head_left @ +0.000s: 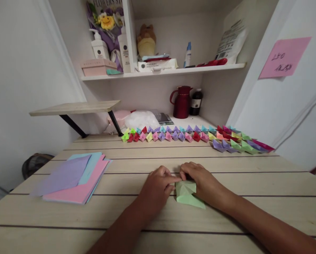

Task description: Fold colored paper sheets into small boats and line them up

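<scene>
Green paper (185, 189), presumably light and easily creased, best held at folded edges; my left fingers (173, 179) and right fingers (185, 171) pinch its far edge.

Two bare forearms (260, 218), smooth and rounded, taper toward slim wrists (226, 197).

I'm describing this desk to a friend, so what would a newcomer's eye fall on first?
Probably the rows of colorful folded paper boats along the far side of the table. Nearer, the left hand and right hand touch a partly folded light green paper. The dark red jug also stands out, behind the boats and below the white shelf.
</scene>
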`<state>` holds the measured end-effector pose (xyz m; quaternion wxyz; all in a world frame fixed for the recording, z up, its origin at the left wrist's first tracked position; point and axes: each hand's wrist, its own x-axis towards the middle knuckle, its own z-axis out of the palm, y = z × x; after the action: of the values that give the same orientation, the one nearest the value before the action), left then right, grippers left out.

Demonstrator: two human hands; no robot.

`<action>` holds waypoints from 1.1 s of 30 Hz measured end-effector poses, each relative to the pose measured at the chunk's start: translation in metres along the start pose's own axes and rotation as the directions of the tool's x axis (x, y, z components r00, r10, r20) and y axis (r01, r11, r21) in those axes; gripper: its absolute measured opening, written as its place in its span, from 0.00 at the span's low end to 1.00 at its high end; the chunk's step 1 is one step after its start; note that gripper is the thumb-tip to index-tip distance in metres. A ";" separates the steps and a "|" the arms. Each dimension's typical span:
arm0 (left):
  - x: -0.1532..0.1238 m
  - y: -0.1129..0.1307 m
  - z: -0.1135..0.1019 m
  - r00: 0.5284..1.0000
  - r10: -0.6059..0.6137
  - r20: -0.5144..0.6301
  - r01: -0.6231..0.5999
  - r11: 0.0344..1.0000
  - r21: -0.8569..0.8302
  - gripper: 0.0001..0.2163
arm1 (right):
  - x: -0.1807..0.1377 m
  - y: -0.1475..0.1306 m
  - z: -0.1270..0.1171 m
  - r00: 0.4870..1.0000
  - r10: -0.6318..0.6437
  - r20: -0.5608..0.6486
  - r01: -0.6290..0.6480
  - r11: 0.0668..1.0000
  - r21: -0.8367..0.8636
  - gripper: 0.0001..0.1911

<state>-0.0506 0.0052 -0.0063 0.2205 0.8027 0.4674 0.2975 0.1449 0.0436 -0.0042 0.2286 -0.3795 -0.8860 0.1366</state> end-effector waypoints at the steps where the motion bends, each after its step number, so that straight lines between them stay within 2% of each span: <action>1: -0.001 0.000 -0.001 1.000 0.013 0.012 -0.013 0.999 0.038 0.20 | 0.000 0.000 -0.001 1.000 0.000 0.008 -0.001 1.000 0.005 0.19; 6: -0.003 0.000 -0.003 0.991 0.114 0.073 -0.128 0.962 0.241 0.17 | -0.003 0.000 -0.019 0.992 -0.058 0.108 0.044 0.990 0.132 0.22; 11: -0.004 0.005 -0.003 0.971 0.185 0.152 -0.231 0.892 0.388 0.14 | -0.007 0.007 -0.043 0.962 -0.134 0.236 0.069 0.961 0.266 0.28; 16: -0.006 0.015 -0.008 0.970 0.192 0.148 -0.239 0.861 0.449 0.16 | -0.008 0.007 -0.050 0.934 -0.178 0.310 0.075 0.945 0.318 0.21; 18: -0.006 0.015 -0.009 0.980 0.171 0.106 -0.201 0.855 0.478 0.15 | -0.007 0.007 -0.044 0.951 -0.156 0.265 0.075 0.953 0.293 0.21; 21: -0.006 0.012 -0.008 0.989 0.147 -0.028 -0.114 0.857 0.502 0.15 | -0.003 0.009 -0.026 0.993 -0.064 0.100 0.044 0.981 0.190 0.20; 24: -0.003 0.010 -0.009 0.967 0.125 -0.224 -0.011 0.892 0.453 0.16 | 0.003 0.013 -0.010 1.000 -0.001 -0.018 0.002 0.998 0.066 0.18; 26: -0.001 0.012 -0.011 0.950 0.102 -0.294 0.021 0.922 0.386 0.18 | 0.006 0.014 -0.004 0.999 0.004 -0.038 -0.004 1.000 0.002 0.20; 28: -0.001 0.014 -0.013 0.963 0.099 -0.252 -0.008 0.940 0.341 0.18 | 0.007 0.014 -0.003 1.000 -0.009 -0.025 0.008 0.999 -0.046 0.23; 31: -0.003 0.014 -0.011 0.994 0.090 -0.057 -0.069 0.951 0.301 0.18 | 0.005 0.012 -0.005 0.999 -0.040 0.024 0.042 0.995 -0.090 0.23; 33: -0.005 0.011 -0.009 0.995 0.080 0.057 -0.092 0.956 0.278 0.18 | 0.003 0.009 -0.010 0.997 -0.055 0.059 0.060 0.994 -0.088 0.22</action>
<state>-0.0518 -0.0036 0.0059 0.1021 0.8519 0.4644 0.2196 0.1536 0.0532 0.0015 0.1899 -0.3598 -0.9079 0.1007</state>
